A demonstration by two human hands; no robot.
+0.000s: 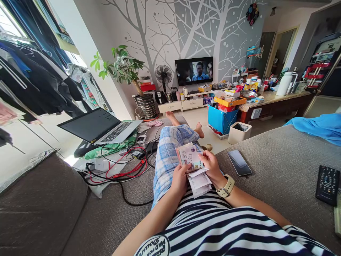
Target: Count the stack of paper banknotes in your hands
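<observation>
I sit on a grey sofa [279, 156] with my legs stretched out in blue checked trousers. Both hands hold a stack of banknotes [188, 155] over my lap. My left hand [179, 179] grips the stack from below left. My right hand [211, 167], with a cream watch on the wrist, pinches the top notes from the right. Several white paper slips [199, 182] hang under the notes, between the two hands.
A dark phone [239, 162] lies on the sofa right of my hands, a black remote [327, 184] farther right. An open laptop [99, 126] and tangled cables [125, 170] sit to my left. A blue box [221, 119], a white bin [239, 132] and a TV [194, 70] stand ahead.
</observation>
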